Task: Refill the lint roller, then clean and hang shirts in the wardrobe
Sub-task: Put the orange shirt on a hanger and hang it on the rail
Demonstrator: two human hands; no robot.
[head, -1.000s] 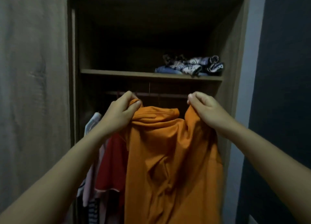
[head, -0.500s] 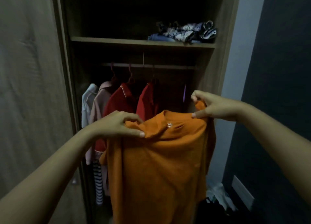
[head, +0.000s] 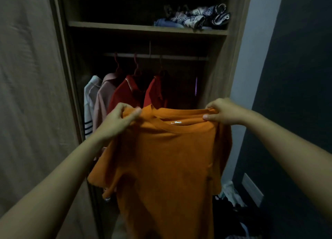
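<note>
An orange T-shirt (head: 167,159) hangs spread out in front of the open wardrobe, below the hanging rail (head: 156,56). My left hand (head: 116,122) pinches its left shoulder and my right hand (head: 222,111) pinches its right shoulder, so the neck opening with a white label faces me. Behind it two red shirts (head: 125,95), a pink one (head: 103,96) and a white one with dark stripes (head: 89,102) hang on red hangers. No hanger shows inside the orange T-shirt. No lint roller is in sight.
A wooden shelf (head: 115,25) above the rail carries folded patterned clothes (head: 194,17). The sliding wardrobe door (head: 30,95) fills the left side. A dark wall (head: 296,95) with a socket plate stands to the right, and loose clothes (head: 231,208) lie on the floor below it.
The orange T-shirt has come down from rail height and away from the rail, and its shoulders are now pulled wide apart. The hanging shirts behind it have come into sight.
</note>
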